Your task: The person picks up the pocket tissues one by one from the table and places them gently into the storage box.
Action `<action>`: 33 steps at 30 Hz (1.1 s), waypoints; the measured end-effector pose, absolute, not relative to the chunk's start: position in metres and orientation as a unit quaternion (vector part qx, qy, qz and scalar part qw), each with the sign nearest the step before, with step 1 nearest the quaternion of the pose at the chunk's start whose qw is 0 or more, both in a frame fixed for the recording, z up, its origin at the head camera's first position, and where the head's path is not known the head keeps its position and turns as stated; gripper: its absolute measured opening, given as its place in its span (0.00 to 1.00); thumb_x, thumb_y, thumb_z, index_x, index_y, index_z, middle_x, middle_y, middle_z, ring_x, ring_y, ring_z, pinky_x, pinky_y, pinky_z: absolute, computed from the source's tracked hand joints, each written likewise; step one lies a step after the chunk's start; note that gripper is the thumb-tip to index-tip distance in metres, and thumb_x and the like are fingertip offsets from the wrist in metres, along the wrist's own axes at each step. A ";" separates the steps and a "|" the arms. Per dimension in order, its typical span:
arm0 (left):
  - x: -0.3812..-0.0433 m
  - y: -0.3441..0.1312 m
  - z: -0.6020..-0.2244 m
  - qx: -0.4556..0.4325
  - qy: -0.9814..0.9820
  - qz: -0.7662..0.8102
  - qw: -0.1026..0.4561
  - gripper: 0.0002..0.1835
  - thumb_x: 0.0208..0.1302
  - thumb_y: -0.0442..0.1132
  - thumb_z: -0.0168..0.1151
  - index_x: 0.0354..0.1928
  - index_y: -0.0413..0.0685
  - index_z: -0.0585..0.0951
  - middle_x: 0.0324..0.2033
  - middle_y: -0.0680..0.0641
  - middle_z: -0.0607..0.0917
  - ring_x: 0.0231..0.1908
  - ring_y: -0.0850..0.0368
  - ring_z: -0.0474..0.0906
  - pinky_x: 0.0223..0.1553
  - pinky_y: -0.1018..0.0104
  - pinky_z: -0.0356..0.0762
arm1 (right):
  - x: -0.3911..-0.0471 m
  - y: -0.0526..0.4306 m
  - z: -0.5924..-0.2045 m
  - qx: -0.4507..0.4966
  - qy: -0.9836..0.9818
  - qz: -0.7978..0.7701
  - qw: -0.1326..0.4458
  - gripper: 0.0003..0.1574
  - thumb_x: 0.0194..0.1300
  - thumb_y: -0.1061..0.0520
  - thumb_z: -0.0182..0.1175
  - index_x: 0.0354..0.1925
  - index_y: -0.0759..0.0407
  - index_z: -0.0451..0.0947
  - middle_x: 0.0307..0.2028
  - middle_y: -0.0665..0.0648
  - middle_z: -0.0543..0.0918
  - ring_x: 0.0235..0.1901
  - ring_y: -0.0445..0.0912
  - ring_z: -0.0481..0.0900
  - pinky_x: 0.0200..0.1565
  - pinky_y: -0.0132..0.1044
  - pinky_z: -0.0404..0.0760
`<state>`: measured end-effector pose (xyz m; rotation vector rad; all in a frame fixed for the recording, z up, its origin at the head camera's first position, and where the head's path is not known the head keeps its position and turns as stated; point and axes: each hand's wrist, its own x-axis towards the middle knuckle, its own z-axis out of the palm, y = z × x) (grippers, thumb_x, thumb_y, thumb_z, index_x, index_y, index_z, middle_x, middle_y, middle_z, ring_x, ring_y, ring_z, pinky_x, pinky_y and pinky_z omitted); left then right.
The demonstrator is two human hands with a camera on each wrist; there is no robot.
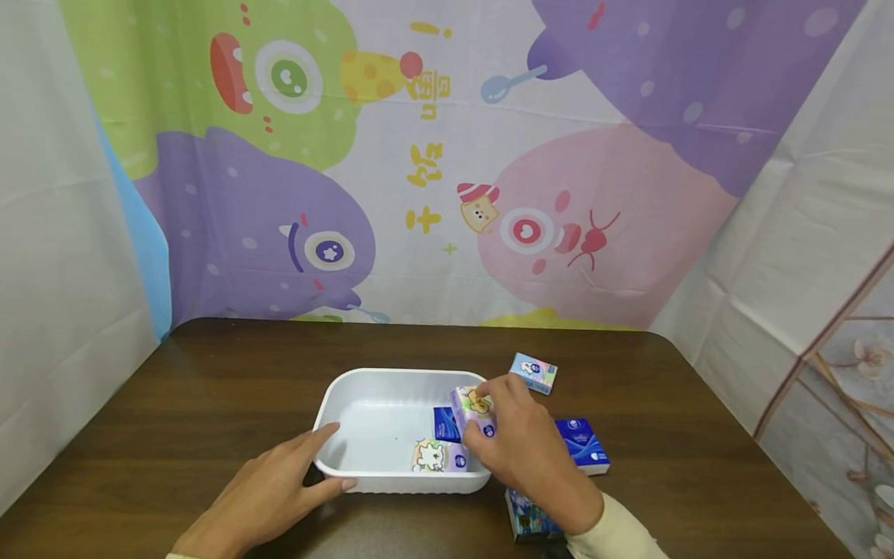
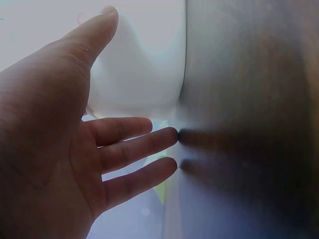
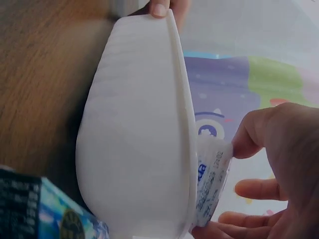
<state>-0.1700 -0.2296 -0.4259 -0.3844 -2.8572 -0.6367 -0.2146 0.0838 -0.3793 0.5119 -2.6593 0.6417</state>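
Over the right end of a white plastic tray [image 1: 394, 485], my right hand [image 1: 527, 442] pinches a light purple tissue pack [image 1: 476, 411] between thumb and fingers. The right wrist view shows this pack's printed side [image 3: 213, 179] at the rim. Beneath it in the tray lie a dark blue tissue pack [image 1: 445, 424] and a pack with a white cartoon animal [image 1: 436, 456]. My left hand [image 1: 268, 481] rests at the tray's near left corner, thumb against the near side. Its other fingers look extended in the left wrist view, two fingertips touching the table.
Right of the tray, a light blue tissue pack [image 1: 534, 373] lies farther back and a dark blue pack [image 1: 583, 446] nearer. A dark patterned pack [image 1: 529, 519] sits partly under my right forearm. A cartoon-printed cloth [image 1: 426, 272] hangs behind the brown table [image 1: 230, 388].
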 end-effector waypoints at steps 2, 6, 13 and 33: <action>-0.170 -0.230 -0.426 -0.127 -0.964 -0.214 0.090 0.46 0.57 0.75 0.59 0.67 0.50 0.75 0.59 0.43 0.81 0.56 0.42 0.79 0.49 0.40 0.77 | -0.214 0.083 -0.379 0.178 -0.943 0.213 0.181 0.24 0.57 0.48 0.68 0.51 0.54 0.79 0.47 0.55 0.76 0.27 0.43 0.76 0.32 0.38 0.82; -0.170 -0.229 -0.425 -0.123 -0.966 -0.215 0.078 0.46 0.57 0.76 0.59 0.68 0.50 0.75 0.60 0.42 0.80 0.56 0.42 0.79 0.50 0.40 0.77 | -0.213 0.082 -0.381 0.181 -0.944 0.190 0.200 0.25 0.56 0.46 0.68 0.51 0.53 0.79 0.46 0.55 0.76 0.23 0.43 0.75 0.26 0.36 0.77; -0.170 -0.229 -0.424 -0.119 -0.967 -0.215 0.070 0.46 0.57 0.75 0.60 0.68 0.51 0.74 0.61 0.42 0.80 0.57 0.42 0.78 0.51 0.40 0.76 | -0.212 0.079 -0.385 0.176 -0.947 0.171 0.205 0.27 0.56 0.44 0.69 0.51 0.53 0.79 0.45 0.55 0.76 0.26 0.45 0.77 0.27 0.38 0.78; -0.170 -0.229 -0.423 -0.122 -0.967 -0.214 0.070 0.46 0.57 0.75 0.60 0.68 0.50 0.74 0.61 0.42 0.80 0.57 0.41 0.78 0.51 0.40 0.76 | -0.214 0.076 -0.393 0.196 -0.945 0.131 0.227 0.28 0.56 0.41 0.70 0.51 0.53 0.80 0.47 0.58 0.77 0.23 0.44 0.79 0.22 0.35 0.76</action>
